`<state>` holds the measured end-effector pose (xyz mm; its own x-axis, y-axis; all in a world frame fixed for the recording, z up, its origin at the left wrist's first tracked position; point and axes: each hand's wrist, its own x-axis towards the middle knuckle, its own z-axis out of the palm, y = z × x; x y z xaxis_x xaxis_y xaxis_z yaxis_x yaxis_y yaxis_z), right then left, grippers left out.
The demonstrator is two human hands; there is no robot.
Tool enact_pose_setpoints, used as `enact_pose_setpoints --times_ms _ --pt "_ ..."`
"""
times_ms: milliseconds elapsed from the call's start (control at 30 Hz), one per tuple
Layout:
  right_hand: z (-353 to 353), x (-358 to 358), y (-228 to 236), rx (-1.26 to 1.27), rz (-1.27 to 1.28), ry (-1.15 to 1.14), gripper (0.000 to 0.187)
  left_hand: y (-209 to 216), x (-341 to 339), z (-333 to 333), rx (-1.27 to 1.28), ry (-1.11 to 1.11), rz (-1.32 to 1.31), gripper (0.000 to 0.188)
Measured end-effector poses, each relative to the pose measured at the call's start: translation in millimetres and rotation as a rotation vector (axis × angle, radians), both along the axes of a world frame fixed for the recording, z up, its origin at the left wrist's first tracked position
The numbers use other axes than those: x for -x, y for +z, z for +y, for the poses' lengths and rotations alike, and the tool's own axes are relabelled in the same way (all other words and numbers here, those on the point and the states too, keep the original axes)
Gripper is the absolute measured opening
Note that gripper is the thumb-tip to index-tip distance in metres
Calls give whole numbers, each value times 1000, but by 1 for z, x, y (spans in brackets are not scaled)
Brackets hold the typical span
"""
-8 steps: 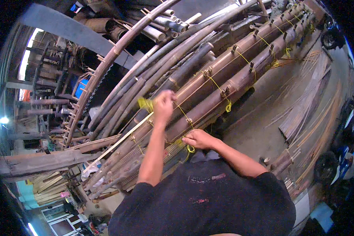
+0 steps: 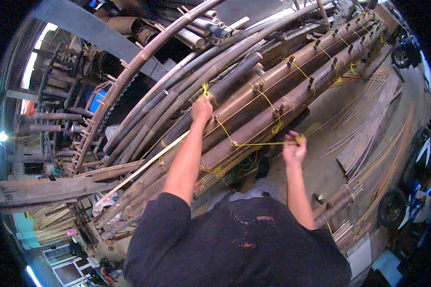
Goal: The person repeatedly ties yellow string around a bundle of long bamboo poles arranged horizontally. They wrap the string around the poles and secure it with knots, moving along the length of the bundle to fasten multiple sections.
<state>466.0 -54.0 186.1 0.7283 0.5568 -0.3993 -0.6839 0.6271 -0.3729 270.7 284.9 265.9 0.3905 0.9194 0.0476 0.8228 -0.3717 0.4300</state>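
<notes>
My left hand [image 2: 202, 109] is closed on a yellow cord whose loose tuft sticks up above the fist, over the long brown bamboo poles [image 2: 254, 125]. From a small peg [image 2: 233, 144] on the nearer pole, a stretch of yellow cord [image 2: 259, 143] runs tight to the right. Its far end, a small bundle, is pinched in my right hand [image 2: 293, 149], out past the poles' near side. Another length slants between that peg and the farther pole near my left hand. Farther up, more cord laces across between pegs, with a knotted loop [image 2: 277, 127] hanging down.
Dark bent poles [image 2: 177, 100] lie stacked beyond the work. At left rises a curved pole [image 2: 115, 91] studded with short sticks. Flat split bamboo [image 2: 368, 129] and thin strips cover part of the floor at right. A wheel [image 2: 394, 208] stands at the far right.
My right hand has swung right and up from the near pole, drawing the cord out tight. The left hand has risen slightly, still gripping its cord.
</notes>
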Motion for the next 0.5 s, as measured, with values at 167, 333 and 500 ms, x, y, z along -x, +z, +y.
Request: enact_pose_setpoints --times_ms 167,333,500 --pt "-19 103 36 335 544 313 78 42 90 -22 -20 -104 -10 44" --pt "24 237 73 -26 558 1224 79 37 198 -92 405 -381 82 37" --pt "99 297 105 339 -443 454 34 67 172 -140 308 -86 213 34"
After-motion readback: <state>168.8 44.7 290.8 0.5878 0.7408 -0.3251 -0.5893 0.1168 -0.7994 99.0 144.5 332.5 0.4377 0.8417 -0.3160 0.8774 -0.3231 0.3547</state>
